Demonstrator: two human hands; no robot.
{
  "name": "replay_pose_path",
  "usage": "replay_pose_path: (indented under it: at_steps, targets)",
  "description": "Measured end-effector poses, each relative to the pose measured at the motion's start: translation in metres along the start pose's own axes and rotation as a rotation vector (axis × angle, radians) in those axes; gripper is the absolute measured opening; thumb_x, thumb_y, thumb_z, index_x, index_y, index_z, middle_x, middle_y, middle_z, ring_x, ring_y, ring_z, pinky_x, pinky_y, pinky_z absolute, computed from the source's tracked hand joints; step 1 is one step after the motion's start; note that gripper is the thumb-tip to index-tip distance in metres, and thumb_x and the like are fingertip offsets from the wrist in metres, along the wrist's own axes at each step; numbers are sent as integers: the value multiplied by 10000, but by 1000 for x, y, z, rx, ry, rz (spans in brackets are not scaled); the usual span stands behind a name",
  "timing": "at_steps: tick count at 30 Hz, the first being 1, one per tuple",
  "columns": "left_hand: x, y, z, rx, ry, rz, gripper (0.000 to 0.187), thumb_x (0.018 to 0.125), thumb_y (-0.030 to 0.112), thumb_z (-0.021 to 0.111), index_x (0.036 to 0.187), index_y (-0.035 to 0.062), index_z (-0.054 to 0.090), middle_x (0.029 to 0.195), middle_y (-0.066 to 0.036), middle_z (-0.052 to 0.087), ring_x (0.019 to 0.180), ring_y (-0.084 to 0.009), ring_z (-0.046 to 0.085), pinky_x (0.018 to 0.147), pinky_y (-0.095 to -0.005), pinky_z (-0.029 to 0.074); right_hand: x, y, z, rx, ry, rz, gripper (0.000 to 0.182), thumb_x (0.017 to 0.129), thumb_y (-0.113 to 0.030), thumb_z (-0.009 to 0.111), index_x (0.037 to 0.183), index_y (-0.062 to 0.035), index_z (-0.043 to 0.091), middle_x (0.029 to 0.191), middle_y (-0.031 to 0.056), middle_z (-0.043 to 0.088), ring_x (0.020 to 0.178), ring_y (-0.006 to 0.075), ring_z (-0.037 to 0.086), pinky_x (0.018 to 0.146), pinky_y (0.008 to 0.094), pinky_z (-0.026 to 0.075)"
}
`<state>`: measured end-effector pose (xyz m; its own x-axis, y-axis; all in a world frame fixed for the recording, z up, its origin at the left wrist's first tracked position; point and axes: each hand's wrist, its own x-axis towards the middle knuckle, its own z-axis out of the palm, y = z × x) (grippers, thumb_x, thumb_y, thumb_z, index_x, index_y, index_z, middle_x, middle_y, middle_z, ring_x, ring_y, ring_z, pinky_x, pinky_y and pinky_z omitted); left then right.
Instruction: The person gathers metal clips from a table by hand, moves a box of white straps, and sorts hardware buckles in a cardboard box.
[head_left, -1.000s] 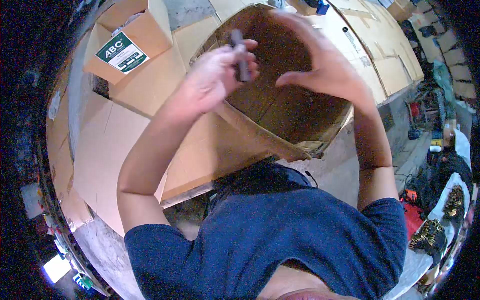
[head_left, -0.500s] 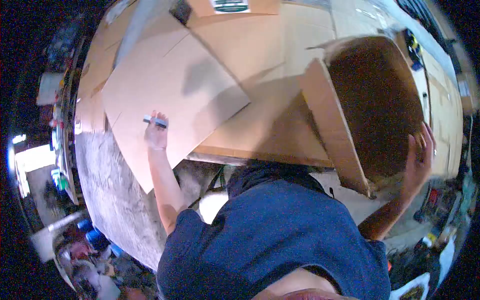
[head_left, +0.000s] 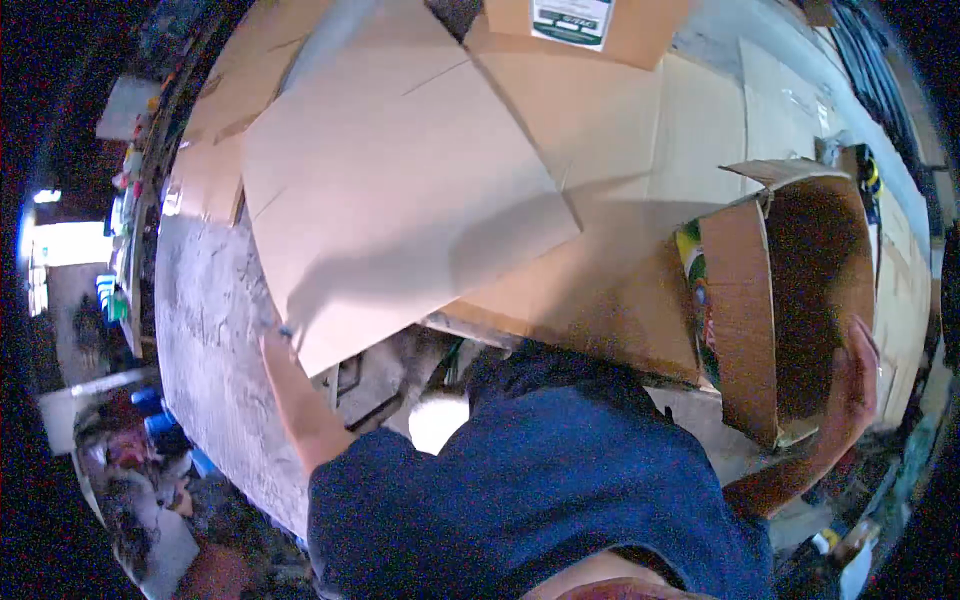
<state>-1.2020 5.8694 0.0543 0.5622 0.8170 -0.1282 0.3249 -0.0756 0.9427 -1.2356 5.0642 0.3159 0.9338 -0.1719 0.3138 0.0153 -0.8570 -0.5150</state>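
Note:
My left hand [head_left: 281, 338] is at the near left edge of a large flat cardboard sheet [head_left: 400, 190]. Its fingers go under the sheet, which looks raised off the table, and only the wrist and a small bluish bit show. My right hand [head_left: 858, 385] grips the far right rim of an open cardboard box [head_left: 738, 300] that lies on its side, its dark inside facing me. The box has coloured print on its left outer face.
More flattened cardboard [head_left: 640, 130] covers the grey concrete table [head_left: 215, 330]. A box with a green-and-white label [head_left: 575, 20] stands at the far edge. Clutter lies on the floor at lower left and at lower right.
My left hand, which held a marker on top of the sheet, has gone to the sheet's near edge and under it. The sheet has risen. The open box has swung right with my right hand.

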Motion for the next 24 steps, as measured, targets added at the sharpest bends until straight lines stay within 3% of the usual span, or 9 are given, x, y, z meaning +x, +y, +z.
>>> replay_pose_path:
  at_steps: [3,5,8,11,13,14,16,20,24]
  targets:
    - [0,5,12,-9,-67,8,390,795,215,593,1130,29,521,1090,-99,507,993,-165,450,855,-355,353,-2,-60,17,521,-116,-74,335,786,-224,577,1002,31,572,1018,206,566,969,282,528,866,376,392]
    - [-5,6,10,-10,-105,13,394,796,214,591,1135,28,516,1089,-98,508,989,-164,452,851,-352,355,1,-76,48,760,-417,-59,507,675,-351,623,964,63,576,998,211,569,926,281,541,837,374,403]
    - [-14,2,8,-18,-168,15,400,797,213,589,1142,27,510,1089,-97,509,983,-163,455,845,-347,359,-3,-99,140,929,-790,290,363,744,-45,627,1089,34,544,1044,119,577,936,167,558,843,282,435]
    - [-21,4,21,-51,-239,37,406,798,212,586,1148,25,503,1088,-95,511,978,-162,458,838,-342,362,-57,-43,288,1208,-950,398,371,811,-130,610,1134,9,491,1078,110,564,987,168,542,869,296,430]
    - [-27,7,24,-74,-273,55,410,799,211,584,1153,24,499,1088,-95,511,974,-161,460,834,-339,364,-80,-30,347,1331,-930,824,347,829,-140,572,1129,6,479,1082,114,559,999,197,542,886,326,425]
    - [-31,8,24,-88,-283,65,412,799,211,583,1155,23,497,1088,-94,512,972,-161,461,832,-338,366,-80,-32,358,1333,-911,807,347,829,-140,572,1129,6,479,1082,114,559,999,197,542,886,326,425]
    - [-34,4,20,-119,-295,88,416,800,210,582,1160,22,492,1087,-93,513,968,-160,463,828,-335,368,-74,-43,374,2003,-871,834,317,837,-148,537,1111,3,480,1022,118,564,964,215,554,869,334,434]
    - [-48,-5,7,-145,-335,111,424,802,208,578,1169,19,484,1086,-92,515,961,-159,467,819,-328,373,-68,-63,405,1821,-695,1059,293,830,-146,528,1082,-3,492,908,112,566,811,195,566,740,316,465]
    - [-71,-15,-1,-153,-398,108,432,803,207,575,1178,17,475,1086,-90,517,953,-157,472,811,-322,377,-46,-85,409,1767,-859,1022,351,808,-243,584,1069,-21,507,806,62,565,639,142,494,570,268,410]
